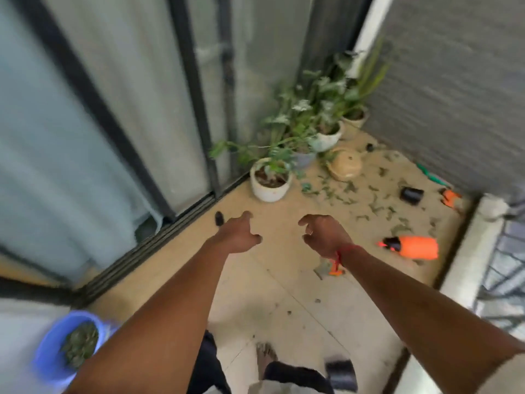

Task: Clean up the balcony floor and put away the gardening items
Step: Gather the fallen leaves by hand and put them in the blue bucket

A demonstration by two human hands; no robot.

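Left hand (pixel 237 233): fingers loosely curled, empty.
Right hand (pixel 324 233): fingers loosely curled, empty.
Floor (pixel 284 282): leaf litter (pixel 369 194), orange sprayer (pixel 412 247) lying sideways.

Beige tile floor (pixel 255 280), dirty. A row of potted plants runs along the glass door into the far corner; the nearest is a white pot (pixel 270 186). A tan pot (pixel 345 163) is tipped over just beside them. Leaf scraps (pixel 369 200) are scattered from there toward the right wall. Black pot (pixel 411 195) on its side among the scraps. Orange sprayer (pixel 412 248) lying flat near the right edge. Small black item (pixel 219 218) by the door track, too blurred to ID. Blue bucket (pixel 71 342) of green waste at near left.
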